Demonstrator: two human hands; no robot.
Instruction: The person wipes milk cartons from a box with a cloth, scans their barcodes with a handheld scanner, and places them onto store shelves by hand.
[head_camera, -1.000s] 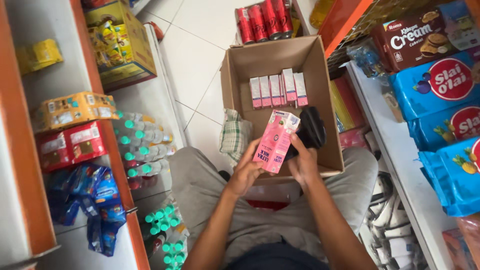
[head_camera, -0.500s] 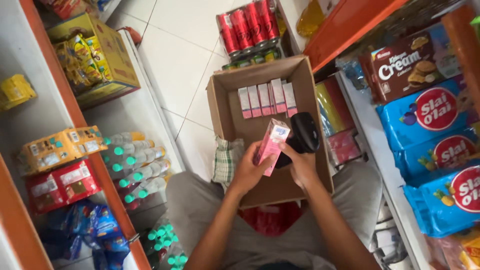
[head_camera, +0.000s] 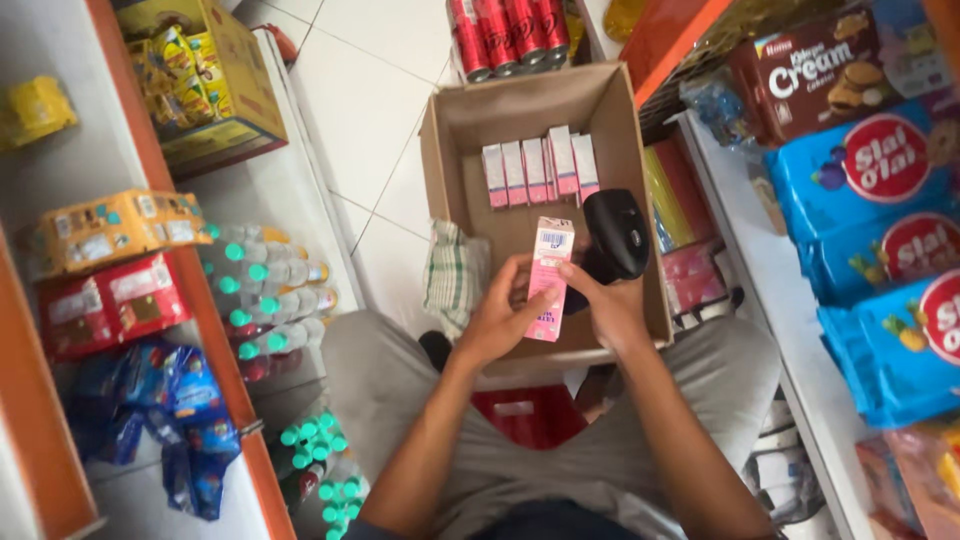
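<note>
Both of my hands hold a small pink drink carton (head_camera: 547, 277) upright over an open cardboard box (head_camera: 455, 170) resting on my lap. My left hand (head_camera: 497, 318) grips the carton's left side and lower part. My right hand (head_camera: 608, 305) pinches its right edge. A black handheld scanner (head_camera: 618, 231) lies in the box just right of the carton, behind my right hand. Several matching pink cartons (head_camera: 538, 168) stand in a row at the far end of the box.
Shelves flank me: bottled drinks (head_camera: 268, 290) and snack packs (head_camera: 110, 305) on the left, blue biscuit bags (head_camera: 880, 240) on the right. Red cans (head_camera: 505, 32) stand beyond the box on the white tiled floor. A checked cloth (head_camera: 452, 275) lies beside the box.
The carton has turned from tilted to upright and come closer to my body. The view has shifted, so the box sits more to the middle.
</note>
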